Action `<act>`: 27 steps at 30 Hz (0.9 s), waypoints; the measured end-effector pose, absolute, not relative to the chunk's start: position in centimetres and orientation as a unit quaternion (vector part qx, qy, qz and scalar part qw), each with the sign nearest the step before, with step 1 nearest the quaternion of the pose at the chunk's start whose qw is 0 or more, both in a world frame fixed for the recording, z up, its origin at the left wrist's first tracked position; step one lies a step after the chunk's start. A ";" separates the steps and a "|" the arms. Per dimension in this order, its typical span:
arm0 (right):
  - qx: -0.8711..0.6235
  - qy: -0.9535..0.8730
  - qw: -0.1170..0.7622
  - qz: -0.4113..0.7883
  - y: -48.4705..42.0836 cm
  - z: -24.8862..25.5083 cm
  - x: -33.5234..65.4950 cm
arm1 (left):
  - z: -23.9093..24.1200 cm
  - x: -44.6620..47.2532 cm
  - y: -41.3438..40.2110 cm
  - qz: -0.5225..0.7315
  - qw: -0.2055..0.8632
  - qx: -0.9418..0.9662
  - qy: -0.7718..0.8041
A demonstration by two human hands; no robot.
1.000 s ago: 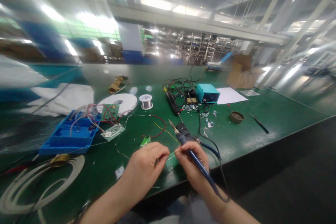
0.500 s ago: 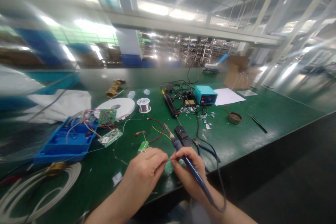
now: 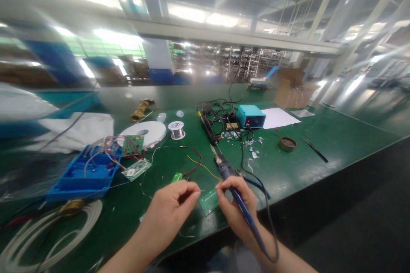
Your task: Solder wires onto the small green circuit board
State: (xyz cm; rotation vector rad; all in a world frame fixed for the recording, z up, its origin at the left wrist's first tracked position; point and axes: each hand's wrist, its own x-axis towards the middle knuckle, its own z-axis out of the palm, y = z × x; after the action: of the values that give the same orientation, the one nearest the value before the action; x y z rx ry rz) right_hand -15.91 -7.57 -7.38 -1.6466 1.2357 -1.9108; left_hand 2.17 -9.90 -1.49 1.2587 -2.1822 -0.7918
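Right grip holds my blue-handled soldering iron, tip pointing up and away. Left grip is pinched narrow; whether it holds a wire I cannot tell. Small green circuit board lies between both grips on the tabletop.

Left hand pinched, right hand curled, fingertips nearly meeting.
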 end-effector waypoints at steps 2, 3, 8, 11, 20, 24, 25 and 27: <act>-0.591 0.417 0.188 -0.665 -7.3 -7.2 -15.6 | -1.4 2.3 -10.3 -0.332 0.237 0.476 -0.779; -0.595 0.413 0.196 -0.661 -7.3 -7.1 -15.5 | -1.4 2.4 -10.5 -0.346 0.234 0.480 -0.771; -0.605 0.393 0.217 -0.658 -7.5 -6.9 -15.1 | -1.4 2.2 -10.6 -0.377 0.227 0.485 -0.756; -0.612 0.383 0.232 -0.652 -7.7 -7.0 -14.9 | -1.3 2.1 -10.4 -0.376 0.224 0.484 -0.758; -0.633 0.390 0.245 -0.623 -7.7 -6.7 -14.7 | -1.1 2.0 -10.2 -0.353 0.230 0.463 -0.780; -0.634 0.381 0.237 -0.631 -7.7 -6.9 -14.8 | -0.5 2.0 -10.4 -0.327 0.239 0.423 -0.811; -0.633 0.380 0.234 -0.632 -7.7 -6.9 -14.8 | -0.4 2.1 -10.6 -0.311 0.231 0.415 -0.823; -0.638 0.382 0.228 -0.629 -7.6 -7.1 -14.9 | -0.5 2.2 -11.1 -0.266 0.212 0.398 -0.852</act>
State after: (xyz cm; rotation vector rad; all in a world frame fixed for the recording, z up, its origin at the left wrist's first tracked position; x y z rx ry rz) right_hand -14.94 -7.64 -7.06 -1.7568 1.0526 -1.7319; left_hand 2.17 -11.09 -0.50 1.1043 -2.3665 -0.7397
